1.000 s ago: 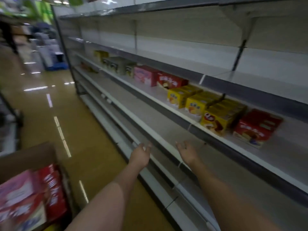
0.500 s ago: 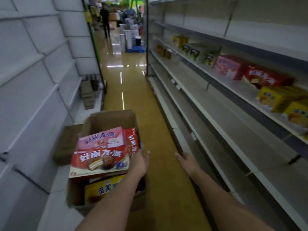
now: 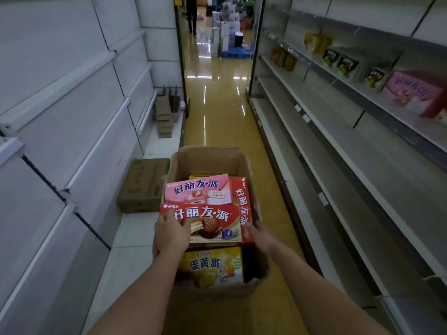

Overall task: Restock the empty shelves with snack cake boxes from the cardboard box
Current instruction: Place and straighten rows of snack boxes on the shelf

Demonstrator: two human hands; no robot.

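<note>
An open cardboard box [image 3: 205, 154] stands on the aisle floor below me, filled with snack cake boxes. A red chocolate-pie box [image 3: 212, 222] lies on top, with a pink strawberry box [image 3: 198, 192] behind it and a yellow box [image 3: 212, 264] in front. Another red box [image 3: 242, 201] stands on edge at the right. My left hand [image 3: 170, 234] grips the flat red box at its left end, fingers over the top face. My right hand [image 3: 262, 235] touches the right side of the red boxes with its fingers down along them. The grey shelves [image 3: 338, 151] on the right are mostly bare.
The upper right shelf carries a pink box [image 3: 411, 93] and several dark and yellow packs farther back. A closed brown carton [image 3: 142, 184] and folded cardboard [image 3: 164, 112] lie by the white left shelving [image 3: 72, 117]. A person [image 3: 192, 13] stands far down the aisle.
My view turned from the right-hand shelf down to the cardboard box. Both hands dropped from mid-air onto the red box, the left taking hold of its left end.
</note>
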